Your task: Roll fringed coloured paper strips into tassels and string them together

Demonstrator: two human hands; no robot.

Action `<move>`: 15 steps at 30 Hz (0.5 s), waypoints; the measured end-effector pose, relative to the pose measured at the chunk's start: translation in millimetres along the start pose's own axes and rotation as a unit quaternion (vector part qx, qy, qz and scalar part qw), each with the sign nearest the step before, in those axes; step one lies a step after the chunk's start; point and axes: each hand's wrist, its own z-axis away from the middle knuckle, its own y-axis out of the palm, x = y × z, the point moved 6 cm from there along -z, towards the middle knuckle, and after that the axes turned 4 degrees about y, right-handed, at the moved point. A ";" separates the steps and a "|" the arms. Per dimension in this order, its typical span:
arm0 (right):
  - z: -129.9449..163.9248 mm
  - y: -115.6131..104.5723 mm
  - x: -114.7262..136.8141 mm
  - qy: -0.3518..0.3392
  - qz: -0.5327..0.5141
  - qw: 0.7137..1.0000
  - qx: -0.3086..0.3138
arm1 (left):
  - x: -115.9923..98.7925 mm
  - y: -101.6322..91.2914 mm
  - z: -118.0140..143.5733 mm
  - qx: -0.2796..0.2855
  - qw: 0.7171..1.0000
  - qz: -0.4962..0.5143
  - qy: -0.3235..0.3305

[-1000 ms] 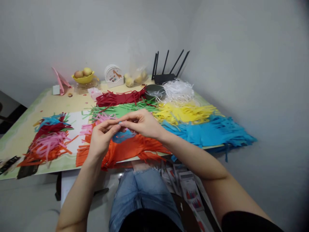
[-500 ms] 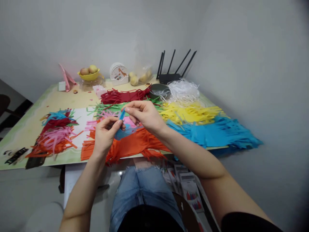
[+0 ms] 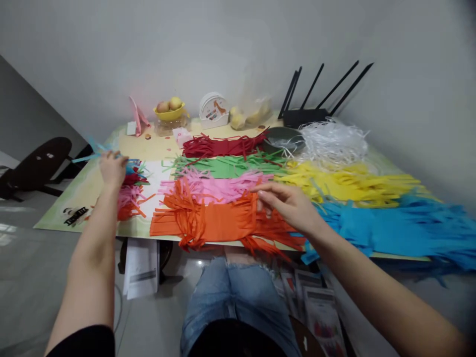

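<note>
My left hand (image 3: 112, 168) is stretched out to the left side of the table, its fingers closed on a blue fringed tissue-paper tassel (image 3: 97, 148), blurred by motion. Under and beside it lies a small pile of tassels (image 3: 130, 196) in red, pink and orange, partly hidden by my wrist. Over the right part of the orange fringed paper (image 3: 219, 220) hovers my right hand (image 3: 288, 204), fingers loosely bent and apart, with nothing visible held. Pink fringed paper (image 3: 215, 188), green (image 3: 230, 166) and dark red (image 3: 226, 147) lie behind the orange.
Yellow fringed paper (image 3: 349, 183) and blue fringed paper (image 3: 394, 228) cover the right side. White strips (image 3: 334, 141) lie beside a dark bowl (image 3: 280, 138). A black router (image 3: 305, 117), a yellow fruit bowl (image 3: 170, 114) and a white giraffe holder (image 3: 214, 111) stand along the wall.
My hands have parted. The left carried the blue tassel left to the small pile; the right let go of it and now hangs above the orange paper. The view has shifted left.
</note>
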 end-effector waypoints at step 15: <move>61.5 -241.7 -77.0 0.105 0.464 0.852 -0.219 | -250.1 -15.8 -7.6 -0.039 0.934 0.152 0.322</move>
